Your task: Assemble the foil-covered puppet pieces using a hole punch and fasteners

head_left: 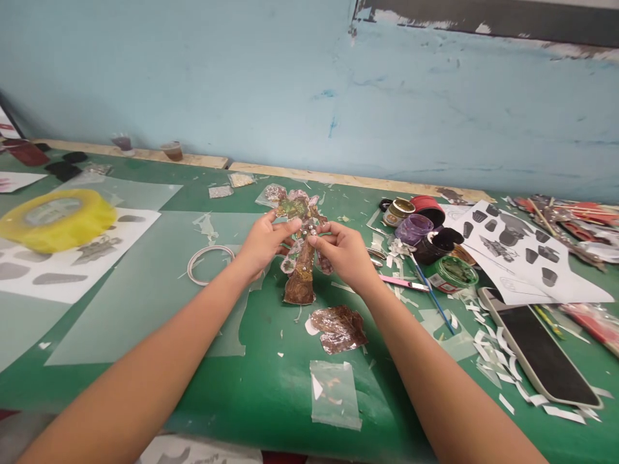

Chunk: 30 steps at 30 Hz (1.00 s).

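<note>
A brown and green cut-out paper figure (300, 274) wrapped in clear film stands tilted over the green table (271, 386). My left hand (264, 243) pinches its middle from the left. My right hand (341, 252) pinches it from the right, fingers closed on the film. A second brown cut-out piece (338, 328) lies flat just in front of the figure. A clear film scrap (334, 393) lies nearer the table's front edge.
A yellow tape roll (53, 219) rests on printed sheets at left, a thin white ring (207, 263) beside my left forearm. Several small paint jars (425, 235), a blue brush (432, 296), a pink cutter (403, 282), a phone (541, 351) and paper scraps crowd the right.
</note>
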{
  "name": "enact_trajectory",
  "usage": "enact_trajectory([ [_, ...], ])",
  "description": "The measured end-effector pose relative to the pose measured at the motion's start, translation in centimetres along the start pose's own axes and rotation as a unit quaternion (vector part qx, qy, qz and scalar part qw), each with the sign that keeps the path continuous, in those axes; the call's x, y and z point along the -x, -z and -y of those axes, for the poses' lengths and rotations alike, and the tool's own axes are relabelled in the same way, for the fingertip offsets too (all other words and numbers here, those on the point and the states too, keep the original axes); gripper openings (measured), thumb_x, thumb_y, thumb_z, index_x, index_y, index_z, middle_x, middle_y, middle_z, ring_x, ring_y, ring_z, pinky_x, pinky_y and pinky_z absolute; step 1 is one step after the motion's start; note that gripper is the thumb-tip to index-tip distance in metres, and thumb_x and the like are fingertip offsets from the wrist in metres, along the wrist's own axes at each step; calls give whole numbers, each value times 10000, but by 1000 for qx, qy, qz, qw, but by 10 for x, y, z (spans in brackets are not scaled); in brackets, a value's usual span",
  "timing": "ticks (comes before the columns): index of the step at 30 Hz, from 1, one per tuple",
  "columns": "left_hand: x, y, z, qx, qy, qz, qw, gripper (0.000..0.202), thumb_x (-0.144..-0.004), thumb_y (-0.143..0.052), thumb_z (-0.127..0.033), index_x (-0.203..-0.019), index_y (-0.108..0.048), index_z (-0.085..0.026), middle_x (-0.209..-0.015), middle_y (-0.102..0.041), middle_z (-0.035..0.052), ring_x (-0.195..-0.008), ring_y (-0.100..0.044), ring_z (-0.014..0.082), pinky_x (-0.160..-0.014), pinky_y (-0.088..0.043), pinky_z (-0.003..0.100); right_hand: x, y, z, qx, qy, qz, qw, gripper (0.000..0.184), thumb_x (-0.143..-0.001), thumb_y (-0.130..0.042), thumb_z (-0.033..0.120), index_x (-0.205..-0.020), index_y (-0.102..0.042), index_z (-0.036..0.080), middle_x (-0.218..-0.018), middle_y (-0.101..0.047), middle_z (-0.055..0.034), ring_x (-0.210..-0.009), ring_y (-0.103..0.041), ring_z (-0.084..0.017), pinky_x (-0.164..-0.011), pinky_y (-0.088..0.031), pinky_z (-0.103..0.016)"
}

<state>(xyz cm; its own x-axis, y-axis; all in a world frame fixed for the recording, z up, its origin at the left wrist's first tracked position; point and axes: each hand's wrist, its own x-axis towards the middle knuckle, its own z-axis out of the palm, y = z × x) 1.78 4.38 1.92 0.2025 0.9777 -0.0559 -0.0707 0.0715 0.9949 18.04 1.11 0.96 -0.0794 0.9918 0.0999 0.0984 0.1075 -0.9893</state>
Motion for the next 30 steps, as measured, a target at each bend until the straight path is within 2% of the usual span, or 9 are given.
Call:
enact_trajectory([
  [4,-1,2,0,-54,-14,31,998,471,-530,-858,-404,-861,-640,-148,-785,-675,42,-601,-556,118,-509,-412,238,-2,3,-1,-8,-6,-3,1000,321,-705,-687,463,-779,-520,198,-536,-489,61,-431,-411,-73,-380,-321,-210],
  [9,-2,2,-2,-24,-15,0,1000,437,-567,-832,-416,-832,-583,-174,-599,-580,-33,-493,-502,99,-473,-405,236,-4,6,-4,-34,-6,13,999,287,-695,-686,413,-831,-579,184,-638,-550,33,-474,-475,-79,-425,-413,-233],
  [13,0,-1,0,-41,-5,43,998,420,-579,-821,-456,-796,-633,-150,-668,-626,12,-547,-537,109,-477,-386,228,-4,6,-4,-14,-1,18,1000,291,-701,-693,402,-854,-583,180,-584,-519,52,-454,-465,-81,-400,-407,-230],
  [15,0,-1,1,-49,-5,40,998,406,-556,-837,-430,-787,-660,-147,-683,-647,23,-547,-540,113,-478,-373,235,-4,6,-4,-9,-4,22,1000,303,-707,-696,390,-894,-591,175,-599,-535,46,-471,-483,-86,-395,-409,-227],
  [18,-1,1,1,-17,-13,-16,1000,369,-565,-832,-414,-754,-647,-156,-679,-654,15,-561,-563,122,-510,-409,251,-4,7,-3,0,-14,15,1000,294,-724,-687,343,-947,-617,164,-588,-535,46,-461,-483,-84,-393,-408,-223],
  [21,-3,3,-2,31,-11,-58,998,365,-563,-837,-391,-754,-626,-162,-671,-650,-4,-578,-584,122,-539,-439,250,-5,9,-2,-3,-23,-17,1000,220,-726,-673,306,-882,-629,157,-592,-543,39,-449,-474,-75,-400,-414,-225],
  [24,-3,4,-4,84,5,-28,996,375,-567,-842,-387,-777,-630,-160,-698,-668,-1,-608,-611,129,-581,-475,260,-5,10,-1,-22,-22,-40,999,198,-737,-658,334,-819,-622,158,-647,-585,17,-453,-471,-69,-414,-422,-232],
  [27,-1,2,-3,127,30,14,991,385,-565,-855,-368,-827,-669,-157,-746,-695,15,-668,-640,146,-649,-508,282,-5,8,1,-34,-11,-36,999,248,-742,-667,388,-835,-617,163,-669,-612,11,-436,-462,-65,-421,-410,-237],
  [30,1,0,0,121,62,-12,991,385,-526,-881,-317,-827,-707,-153,-814,-724,40,-751,-661,171,-710,-525,301,-3,7,1,-25,3,-10,1000,311,-751,-676,452,-879,-614,176,-635,-613,18,-421,-454,-72,-435,-405,-246],
])
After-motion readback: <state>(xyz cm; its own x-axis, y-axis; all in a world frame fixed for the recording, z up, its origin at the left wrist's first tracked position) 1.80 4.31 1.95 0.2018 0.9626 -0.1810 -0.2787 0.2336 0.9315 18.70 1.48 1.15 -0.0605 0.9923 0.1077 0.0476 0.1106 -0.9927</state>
